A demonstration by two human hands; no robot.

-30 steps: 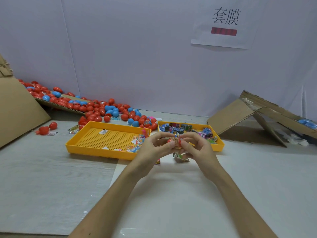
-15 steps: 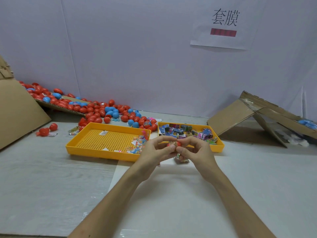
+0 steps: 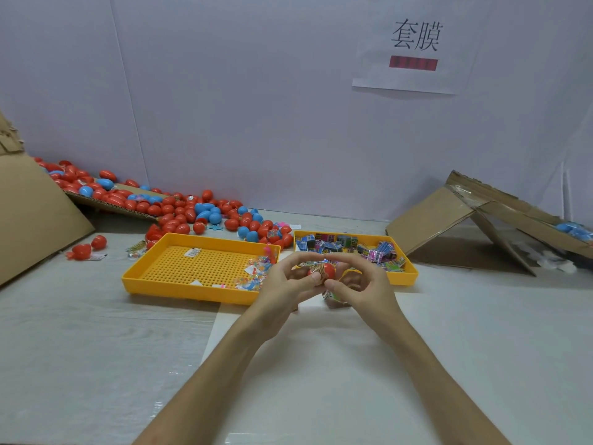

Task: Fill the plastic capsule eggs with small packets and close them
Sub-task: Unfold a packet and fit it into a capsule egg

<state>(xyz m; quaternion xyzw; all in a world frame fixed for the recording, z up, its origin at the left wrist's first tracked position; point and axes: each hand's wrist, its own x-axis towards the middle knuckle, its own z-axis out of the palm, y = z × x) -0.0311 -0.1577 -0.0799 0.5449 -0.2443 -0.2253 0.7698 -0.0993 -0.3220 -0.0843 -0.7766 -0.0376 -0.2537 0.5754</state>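
Note:
My left hand (image 3: 285, 284) and my right hand (image 3: 365, 284) meet above the table's middle, both curled round a red capsule egg (image 3: 325, 270). A small printed packet (image 3: 317, 268) lies against the egg's opening under my left thumb. Another packet (image 3: 333, 296) lies on the table just below my hands. Behind them stand a yellow tray with a few clear packets (image 3: 192, 268) and a second yellow tray full of colourful packets (image 3: 407, 277).
Several red and blue eggs (image 3: 199, 216) are heaped at the back left, partly on a cardboard sheet (image 3: 35, 213). Two red eggs (image 3: 86, 248) lie apart at the left. A collapsed cardboard box (image 3: 481, 216) stands at the right, against the white wall.
Both hands have sunk slightly and turned the egg, so more of its red shell shows between the fingers. The packet stays pressed against it.

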